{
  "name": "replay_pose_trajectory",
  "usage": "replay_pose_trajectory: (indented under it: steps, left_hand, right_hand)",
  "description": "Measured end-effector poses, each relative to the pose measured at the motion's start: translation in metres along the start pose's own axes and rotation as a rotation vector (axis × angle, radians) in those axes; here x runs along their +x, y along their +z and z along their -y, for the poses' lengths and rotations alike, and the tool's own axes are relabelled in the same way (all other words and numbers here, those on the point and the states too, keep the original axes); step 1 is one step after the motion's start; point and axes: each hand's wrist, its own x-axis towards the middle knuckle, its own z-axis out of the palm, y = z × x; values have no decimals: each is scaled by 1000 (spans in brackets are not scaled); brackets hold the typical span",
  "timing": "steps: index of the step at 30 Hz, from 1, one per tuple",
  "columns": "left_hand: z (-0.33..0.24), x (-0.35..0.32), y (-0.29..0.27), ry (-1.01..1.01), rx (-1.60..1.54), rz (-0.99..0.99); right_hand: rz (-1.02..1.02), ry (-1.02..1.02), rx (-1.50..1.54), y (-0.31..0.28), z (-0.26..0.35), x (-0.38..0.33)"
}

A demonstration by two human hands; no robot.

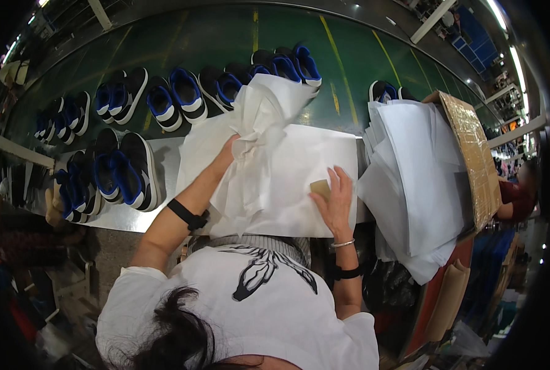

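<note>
my left hand [228, 151] clutching a crumpled, thin white sheet [259, 111] at centre, fingertips hidden in creases, my right hand [336, 200] pinching a small tan block [320, 189] over smooth, flat white paper [302, 151], rounded black-and-blue shoes [146, 163] left and far, layered pale sheets [417, 166] right

Blk/blu shoes [125, 176], wht paper [309, 163]
</note>
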Motion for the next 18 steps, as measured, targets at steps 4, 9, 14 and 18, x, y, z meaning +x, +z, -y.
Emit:
replay_pose_trajectory:
  steps: [4, 9, 14, 18]
  left_hand:
    - [-5, 12, 10, 120, 167, -82]
    - [-14, 25, 15, 283, 397, -207]
    - [12, 12, 72, 210, 124, -266]
    - [20, 63, 82, 170, -438, 81]
  right_hand:
    - [-105, -239, 397, 10, 70, 42]
    - [-454, -276, 237, -25, 43, 96]
    - [-634, -395, -255, -50, 28, 131]
    - [-387, -264, 412, -14, 71, 114]
